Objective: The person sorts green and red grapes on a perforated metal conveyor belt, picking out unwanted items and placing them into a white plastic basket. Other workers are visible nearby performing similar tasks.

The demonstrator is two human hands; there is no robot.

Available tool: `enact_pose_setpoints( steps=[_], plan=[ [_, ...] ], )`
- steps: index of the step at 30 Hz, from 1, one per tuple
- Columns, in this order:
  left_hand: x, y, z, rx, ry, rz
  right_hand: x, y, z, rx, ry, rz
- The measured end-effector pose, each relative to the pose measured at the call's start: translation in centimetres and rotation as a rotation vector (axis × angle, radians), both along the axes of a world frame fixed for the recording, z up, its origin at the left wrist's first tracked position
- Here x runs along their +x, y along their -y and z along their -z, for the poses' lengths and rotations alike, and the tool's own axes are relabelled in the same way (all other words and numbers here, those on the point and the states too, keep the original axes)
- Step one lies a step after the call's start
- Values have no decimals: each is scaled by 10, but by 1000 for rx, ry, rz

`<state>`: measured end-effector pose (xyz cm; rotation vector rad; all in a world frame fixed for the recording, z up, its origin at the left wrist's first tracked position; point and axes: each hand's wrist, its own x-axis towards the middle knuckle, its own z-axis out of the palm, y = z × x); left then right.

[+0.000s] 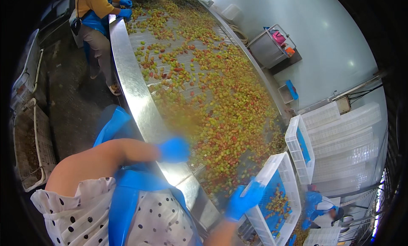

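Observation:
My left hand, in a blue glove and blurred, hangs over the inner edge of the steel table rim. Whether it holds anything is too blurred to tell. Small oval green, yellow and red fruits lie loose across the perforated metal surface just beyond it. Part of the fruit near this hand is smeared by motion. My blue-gloved right hand grips the near wall of a white plastic crate. Inside that crate, a heap of fruits rests on a blue lining.
A second white crate with blue inside stands beyond the first. Across the left rim, a co-worker's gloved hands are at the fruit. Another person bends at the lower right. Crates stand on the left floor; a steel cart by the wall.

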<state>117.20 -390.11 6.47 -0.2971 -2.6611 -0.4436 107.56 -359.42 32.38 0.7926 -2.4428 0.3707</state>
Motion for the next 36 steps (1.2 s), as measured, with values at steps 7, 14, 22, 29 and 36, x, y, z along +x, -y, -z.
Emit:
enact_pose_setpoints(
  steps=[7,14,22,29,36],
  plan=[
    [9,29,-18,-43,261,75,86,53,133,8,211,-174],
    [20,60,-116,41,662,159,96,99,153,52,376,19],
    [-93,201,-131,210,399,43,133,154,127,-366,704,171],
    [-250,317,-53,-430,404,-93,145,263,83,-581,943,343],
    [-299,325,-43,-285,602,-113,122,317,79,-662,1072,351]
  ],
)
